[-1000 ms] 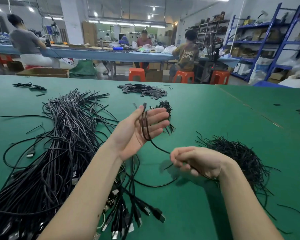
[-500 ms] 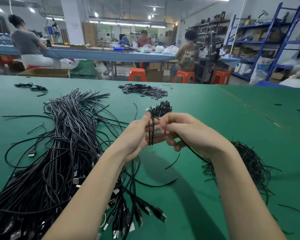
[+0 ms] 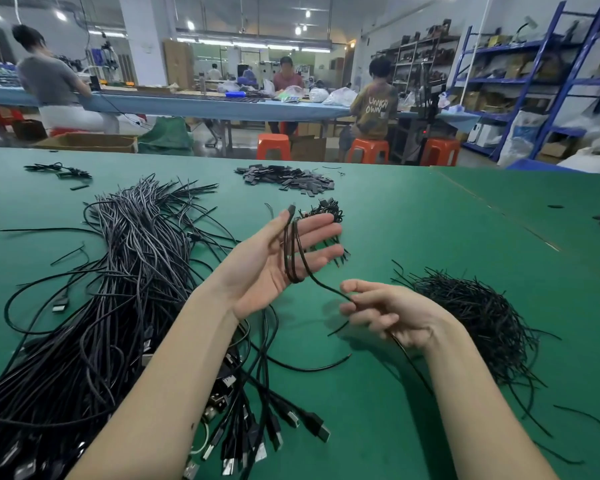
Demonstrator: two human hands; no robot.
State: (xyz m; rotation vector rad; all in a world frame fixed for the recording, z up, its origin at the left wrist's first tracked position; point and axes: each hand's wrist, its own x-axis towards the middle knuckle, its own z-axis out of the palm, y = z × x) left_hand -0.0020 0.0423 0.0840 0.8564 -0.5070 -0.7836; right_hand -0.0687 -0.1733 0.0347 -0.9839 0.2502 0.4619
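Grip of the left hand (image 3: 267, 265) is pinning cable (image 3: 297, 254) loops running 12-to-6; right hand (image 3: 392, 315) is pinching the tail at 4 o'clock, over the green worktop (image 3: 430, 237).

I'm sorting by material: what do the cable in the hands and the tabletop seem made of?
The cable looks jacketed in matte black plastic or rubber, since it bends in smooth loops. The tabletop seems to be a dull green mat, rubber or felt, with a visible seam.
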